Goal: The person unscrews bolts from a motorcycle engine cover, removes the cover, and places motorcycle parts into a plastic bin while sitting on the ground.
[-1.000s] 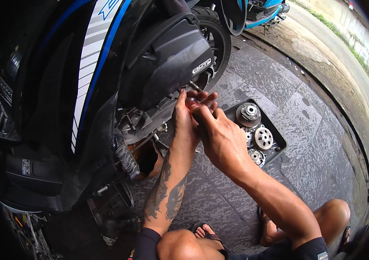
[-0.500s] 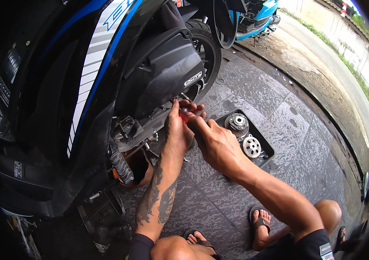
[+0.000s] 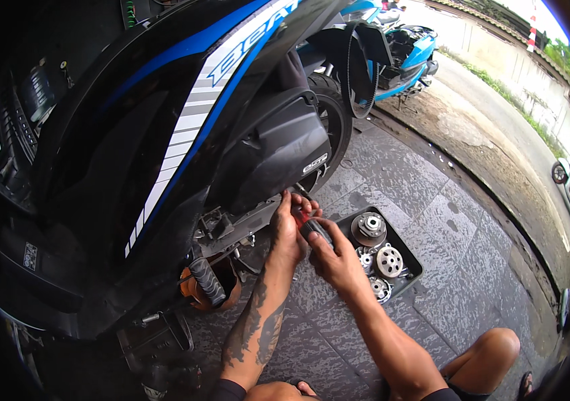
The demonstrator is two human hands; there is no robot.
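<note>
1. I see the right hand (image 3: pixel 331 259) wrapped around a red-and-black tool (image 3: pixel 315 231).
2. Left hand (image 3: pixel 286 227) at its red end; I can't tell whether it grips.
3. Tool sits near the scooter's black cover (image 3: pixel 268 157).
4. Tray (image 3: pixel 421 271) of metal parts (image 3: pixel 390 260) on floor (image 3: pixel 459 267), right of tool.

Daylight upper right (black rim).

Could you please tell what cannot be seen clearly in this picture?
Head view:
- Tip of the red-and-black tool: hidden by the left hand.
- Tray: floor mostly covered by metal parts.
- Inside the orange container: lost in shadow.
- Left knee: cut off by lower edge.
</note>
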